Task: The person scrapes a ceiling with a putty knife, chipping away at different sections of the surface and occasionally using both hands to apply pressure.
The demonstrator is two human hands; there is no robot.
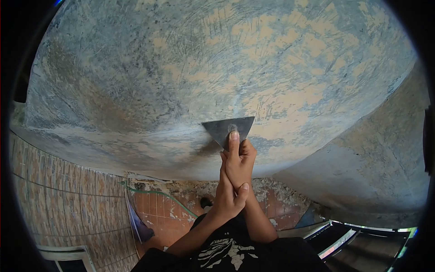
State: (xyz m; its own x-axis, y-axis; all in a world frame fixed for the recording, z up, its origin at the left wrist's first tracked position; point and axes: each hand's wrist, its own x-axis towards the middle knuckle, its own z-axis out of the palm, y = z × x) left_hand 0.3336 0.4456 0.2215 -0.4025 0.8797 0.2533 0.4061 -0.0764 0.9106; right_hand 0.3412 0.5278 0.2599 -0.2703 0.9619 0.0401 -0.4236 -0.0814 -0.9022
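A scraper with a wide triangular metal blade (228,128) stands against the patchy grey and beige wall (181,81), its broad edge at the wall surface. My right hand (240,165) is closed round the scraper's handle, with the thumb pressed on the base of the blade. The handle itself is hidden in the fingers. Just below, my left hand (229,199) is wrapped round my right wrist, its thumb lying across it.
Reddish floor tiles (154,211) below carry scattered pale flakes, and a green hose (170,196) crosses them. Brick-patterned tiling (68,195) is at the left. A second wall (362,167) joins at the right, above a dark slatted structure (362,249).
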